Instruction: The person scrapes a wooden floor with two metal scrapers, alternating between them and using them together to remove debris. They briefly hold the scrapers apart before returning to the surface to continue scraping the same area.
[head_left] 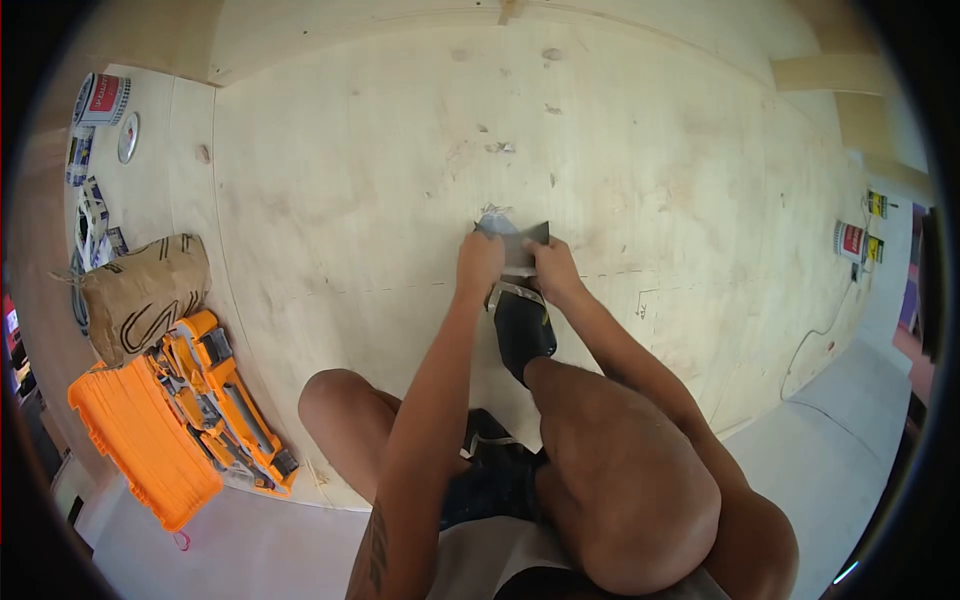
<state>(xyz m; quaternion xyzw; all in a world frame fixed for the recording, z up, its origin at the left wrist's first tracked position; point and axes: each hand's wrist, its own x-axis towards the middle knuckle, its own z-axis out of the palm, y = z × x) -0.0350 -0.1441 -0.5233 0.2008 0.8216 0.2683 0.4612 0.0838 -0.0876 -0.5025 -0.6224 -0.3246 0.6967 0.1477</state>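
Observation:
Both hands hold a dark grey sheet (517, 252) that looks like sandpaper, just above the pale plywood surface (350, 200). My left hand (481, 262) grips its left side, fingers closed. On the right edge, my right hand (556, 268) pinches it with the thumb lying on top. A paler, bluish area (495, 222) shows at the sheet's upper left; what it is I cannot make out. Right below the sheet is my foot in a black shoe (522, 325), resting on the plywood.
At left lie an open orange case (150, 430) with tools, a brown paper bag (145, 290), a tin (103, 98) and a round lid (128, 137). Another tin (850, 241) and a cable (800, 360) are at right. Wooden beams (830, 74) border the far side.

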